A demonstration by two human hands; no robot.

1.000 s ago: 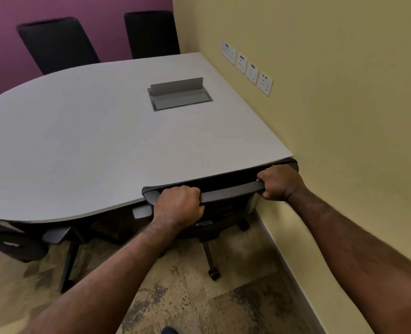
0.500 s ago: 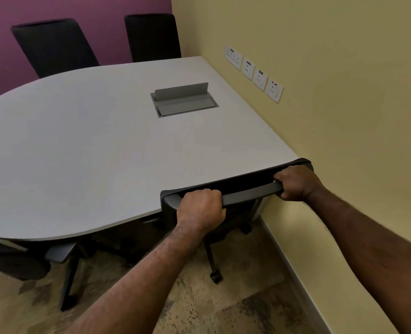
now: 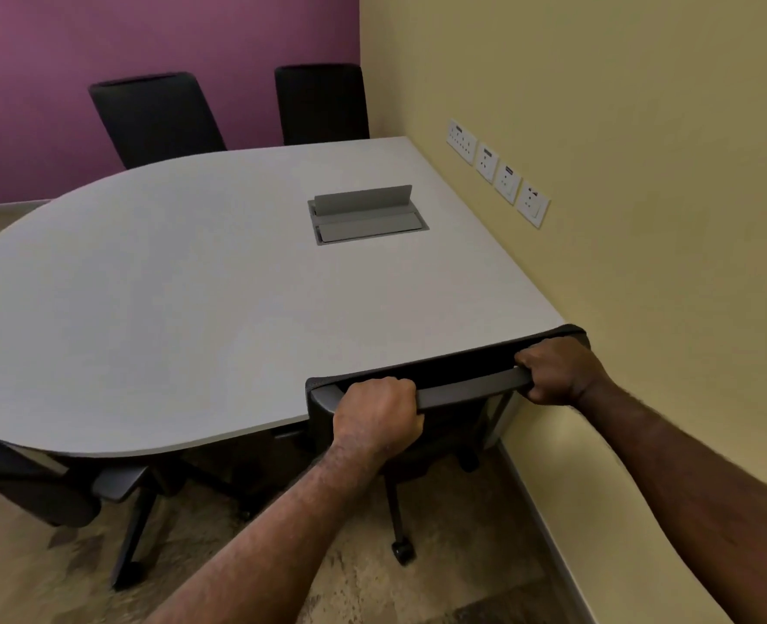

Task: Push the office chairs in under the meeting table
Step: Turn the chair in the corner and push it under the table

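Hands grip the top rail of a black office chair (image 3: 458, 389): the left hand (image 3: 375, 414) curls round its left end, the right hand (image 3: 553, 371) round its right end. Its backrest touches the near edge of the grey meeting table (image 3: 192, 317), beside the yellow wall (image 3: 643, 173), seat tucked beneath.

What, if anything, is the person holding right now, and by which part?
The near office chair, held by the bar along the top of its backrest: left hand near the left end, right hand near the right.
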